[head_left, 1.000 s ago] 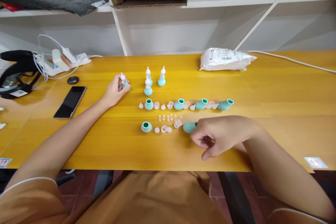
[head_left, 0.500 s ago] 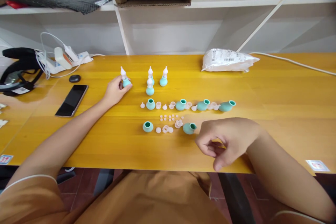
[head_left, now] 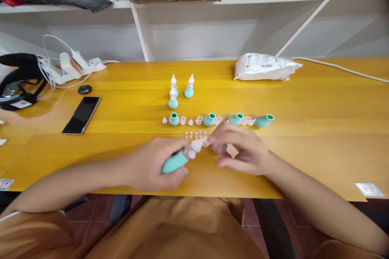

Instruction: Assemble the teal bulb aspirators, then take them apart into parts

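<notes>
Teal rubber bulb with a translucent white nozzle (head_left: 179,159) lies tilted in the left hand (head_left: 154,166), fingers clamped around it, tip aimed at the right hand (head_left: 240,149), whose fingertips pinch together at the nozzle, seemingly seating it. Just beyond both hands, open teal bulbs (head_left: 209,119) and small white caps (head_left: 196,133) line the yellow worktop (head_left: 304,129); nothing shows inside the bulbs.
</notes>
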A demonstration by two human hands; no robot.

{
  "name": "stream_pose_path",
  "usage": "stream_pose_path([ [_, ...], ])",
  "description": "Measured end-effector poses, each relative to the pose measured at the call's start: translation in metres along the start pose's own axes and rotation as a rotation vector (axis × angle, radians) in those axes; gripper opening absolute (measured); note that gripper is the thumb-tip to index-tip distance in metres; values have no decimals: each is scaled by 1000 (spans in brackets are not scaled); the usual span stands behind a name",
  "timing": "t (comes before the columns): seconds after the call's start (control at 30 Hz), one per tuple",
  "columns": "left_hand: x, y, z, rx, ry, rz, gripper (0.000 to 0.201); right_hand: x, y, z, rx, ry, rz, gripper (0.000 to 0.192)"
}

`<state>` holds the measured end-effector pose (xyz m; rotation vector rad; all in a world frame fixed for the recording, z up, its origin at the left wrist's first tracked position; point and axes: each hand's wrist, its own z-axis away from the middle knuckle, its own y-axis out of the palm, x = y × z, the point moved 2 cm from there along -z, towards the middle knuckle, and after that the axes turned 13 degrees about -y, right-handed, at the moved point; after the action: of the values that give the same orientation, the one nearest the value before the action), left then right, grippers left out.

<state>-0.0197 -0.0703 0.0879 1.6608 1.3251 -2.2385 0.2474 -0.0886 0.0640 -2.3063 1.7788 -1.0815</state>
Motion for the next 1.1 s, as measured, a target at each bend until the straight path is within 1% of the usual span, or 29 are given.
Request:
stream_pose_path([
  [0.03,-4,7,3,73,-44,43,19,4,3,-2,66,-71,98,41],
  [0.07,-5,12,5,130,-71,83,19,7,6,-3,125,-99,159,35],
  [0.1,-6,17,7,173,-97,122,20,9,9,-4,176,-90,179,30],
  [0.17,-3,25,8,227,-131,183,24,11,13,-3,234,-18,143,23],
  [0.23,2,30,8,242,-165,208,27,10,14,-2,243,39,115,24],
  [0.37,9,33,8,242,-213,208,36,7,13,2,230,24,146,24],
  [0.47,8,33,8,239,-223,200,38,10,12,1,242,-69,212,23],
  [0.53,8,33,8,239,-234,187,37,12,13,-2,264,-143,258,20],
  [0.57,9,34,8,246,-240,184,35,13,14,-3,273,-158,264,17],
  [0.67,11,37,8,277,-273,192,33,13,17,-5,291,-112,231,11],
  [0.77,13,41,8,300,-275,193,33,13,17,-5,267,-60,139,9],
  [0.83,14,43,9,327,-258,200,31,13,11,-5,207,-7,36,10],
  [0.9,13,44,8,367,-251,213,29,13,-2,-5,133,64,-2,12],
  [1.0,16,45,6,400,-259,200,30,10,-32,-4,40,147,118,14],
  [1.07,20,46,4,422,-265,192,31,4,-52,-2,52,227,212,12],
  [1.1,22,47,3,436,-266,192,32,0,-59,0,80,271,260,10],
])
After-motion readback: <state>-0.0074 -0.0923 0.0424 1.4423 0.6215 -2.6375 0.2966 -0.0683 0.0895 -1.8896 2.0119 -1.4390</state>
